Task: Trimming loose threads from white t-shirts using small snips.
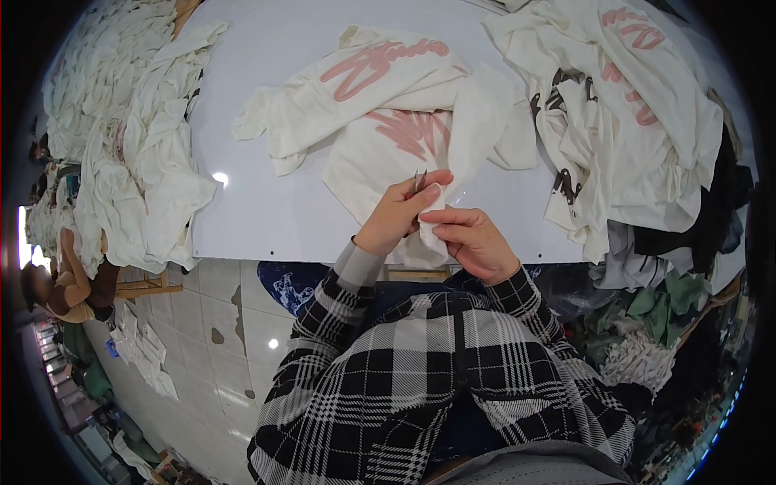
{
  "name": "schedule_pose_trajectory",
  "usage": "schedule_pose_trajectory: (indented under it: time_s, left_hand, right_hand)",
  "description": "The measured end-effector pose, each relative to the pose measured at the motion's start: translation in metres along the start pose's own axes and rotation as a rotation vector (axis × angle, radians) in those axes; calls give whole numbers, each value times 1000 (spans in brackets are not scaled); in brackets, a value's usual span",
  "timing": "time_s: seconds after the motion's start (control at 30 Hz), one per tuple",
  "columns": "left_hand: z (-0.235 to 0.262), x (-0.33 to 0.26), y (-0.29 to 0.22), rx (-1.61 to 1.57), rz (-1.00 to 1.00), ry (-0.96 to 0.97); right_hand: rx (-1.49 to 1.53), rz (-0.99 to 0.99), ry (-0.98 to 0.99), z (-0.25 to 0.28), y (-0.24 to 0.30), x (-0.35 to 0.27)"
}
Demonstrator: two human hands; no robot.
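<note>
While the left hand [398,212] grips small snips [419,179] against the cream shirt [388,113] hem pinched in the right hand [471,238], a slip could nick fabric or fingertip.

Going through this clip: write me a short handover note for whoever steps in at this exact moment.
Left hand: grip shut on small metal snips, tips up, at the hem.
Right hand: grip pinching the near edge of the cream shirt, pulled toward the body.
The shirt lies crumpled on the white table, pink lettering showing.
Heap of like shirts at far right; another cream heap at left.
Done: cannot tell which heap is finished.
Left: the held edge is at the snips; whether a thread is cut cannot be seen.
</note>
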State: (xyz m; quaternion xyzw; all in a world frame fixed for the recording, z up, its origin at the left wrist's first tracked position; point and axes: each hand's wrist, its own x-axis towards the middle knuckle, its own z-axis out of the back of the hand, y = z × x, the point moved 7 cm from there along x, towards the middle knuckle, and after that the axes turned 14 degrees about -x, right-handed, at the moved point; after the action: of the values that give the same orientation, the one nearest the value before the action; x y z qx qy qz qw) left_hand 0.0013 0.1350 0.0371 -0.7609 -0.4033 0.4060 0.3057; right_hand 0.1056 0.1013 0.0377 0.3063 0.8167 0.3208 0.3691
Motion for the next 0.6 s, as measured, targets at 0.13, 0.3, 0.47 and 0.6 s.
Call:
schedule_pose_trajectory:
  time_s: [0.13,0.3,0.47,0.6]
  left_hand:
    - [28,-3,1,-108,-255,-194]
    - [14,-34,-13,220,-513,-246]
    - [11,-38,-11,239,-482,-276]
    - [7,-45,-24,321,-590,-310]
  right_hand:
    - [100,148,-99,10,10,7]
    - [154,264,-194,11,19,13]
    - [89,278,-213,4,12,16]
    - [80,312,-273,2,15,16]
